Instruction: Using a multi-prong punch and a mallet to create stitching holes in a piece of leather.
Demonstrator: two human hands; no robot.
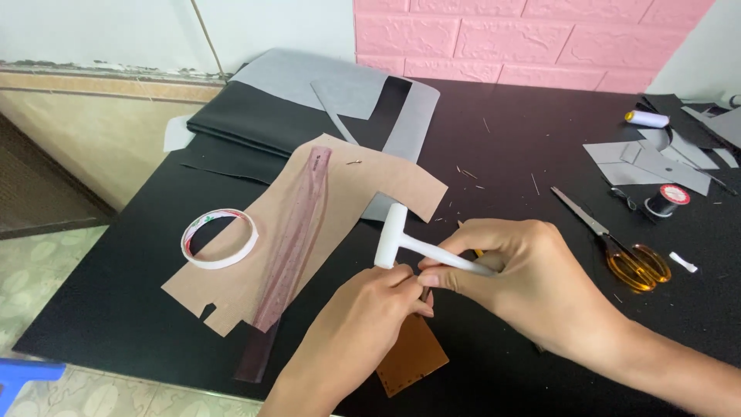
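Note:
My right hand (pixel 517 282) grips the handle of a small white mallet (pixel 395 235), whose head points up and to the left. My left hand (pixel 370 316) presses down with closed fingers on a small brown leather piece (pixel 413 359) with stitch holes along its edge; it lies on the black table (pixel 116 301). The fingertips of both hands meet just below the mallet head. Whatever the left fingers pinch is hidden.
A tan paper pattern (pixel 340 193) with a translucent ruler (pixel 297 232) and a roll of white tape (pixel 220 238) lies to the left. Orange-handled scissors (pixel 617 247), a thread spool (pixel 665 199), grey pattern pieces (pixel 656 162) and a white tube (pixel 647 118) sit right. Folded black and grey sheets (pixel 309 100) lie behind.

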